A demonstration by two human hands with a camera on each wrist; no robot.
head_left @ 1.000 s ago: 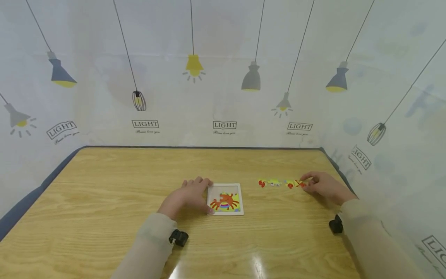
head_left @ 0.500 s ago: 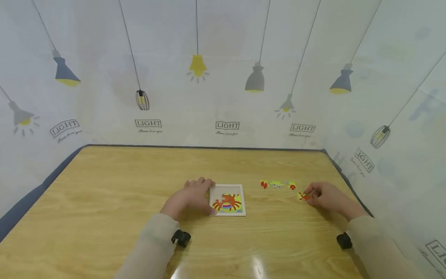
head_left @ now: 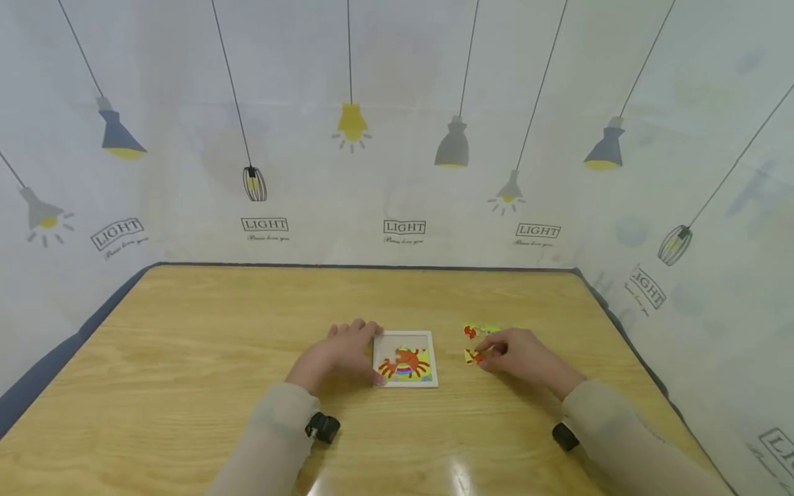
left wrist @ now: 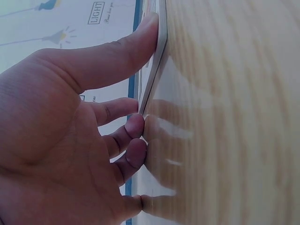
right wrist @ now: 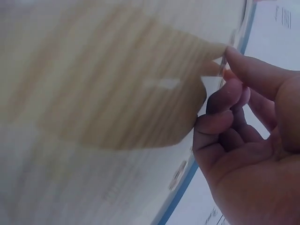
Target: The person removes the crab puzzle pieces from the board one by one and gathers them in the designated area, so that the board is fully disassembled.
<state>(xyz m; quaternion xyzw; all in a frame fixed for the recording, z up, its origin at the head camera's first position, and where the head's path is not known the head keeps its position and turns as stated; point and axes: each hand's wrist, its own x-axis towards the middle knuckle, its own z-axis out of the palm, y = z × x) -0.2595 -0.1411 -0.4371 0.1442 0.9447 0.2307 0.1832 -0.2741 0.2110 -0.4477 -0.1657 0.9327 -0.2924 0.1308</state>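
A white-framed puzzle tray (head_left: 406,385) lies flat on the table, with a red crab picture (head_left: 406,362) filling its lower part; the upper part shows bare backing. My left hand (head_left: 341,350) holds the tray's left side, thumb at the near corner and index finger at the far one. In the left wrist view the thumb (left wrist: 136,49) rests on the tray's edge. To the tray's right, my right hand (head_left: 524,355) pinches a red-and-yellow puzzle piece (head_left: 471,356) between thumb and fingers, low over the table. Its fingers partly cover that piece.
Behind the right hand lie loose puzzle pieces (head_left: 470,332) in a row, partly hidden by it. The wooden table (head_left: 205,331) ends at a dark blue edge against a wall covering (head_left: 298,124) printed with lamps.
My right hand has picked up the rightmost puzzle piece from the row, then carried it toward me and leftward, closer to the tray. The left hand has stayed on the tray.
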